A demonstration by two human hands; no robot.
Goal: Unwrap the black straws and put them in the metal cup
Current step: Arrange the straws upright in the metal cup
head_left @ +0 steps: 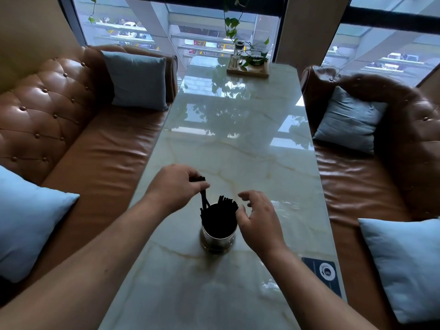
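Black straws [227,207] bunched upright in cup [217,236], tops fanned out above the rim. Cup of polished metal, standing on pale marble table [238,144] toward the near end, between both hands. Loose straws [203,198], only a few, pinched in left hand [175,186] between thumb and curled fingers, tilted, lower ends dipping in at cup's left rim. Right hand [257,217] just beside cup's right rim, fingers spread and loosely bent, gripping nothing; contact with cup impossible to tell. Dark sticker [326,273] near table's right edge. Wooden tray [247,72] with jar [238,49] and trailing plant [232,27] at far end, by window [133,27]. Brown tufted sofas [71,129] along both sides, blue cushions [138,82] on each.
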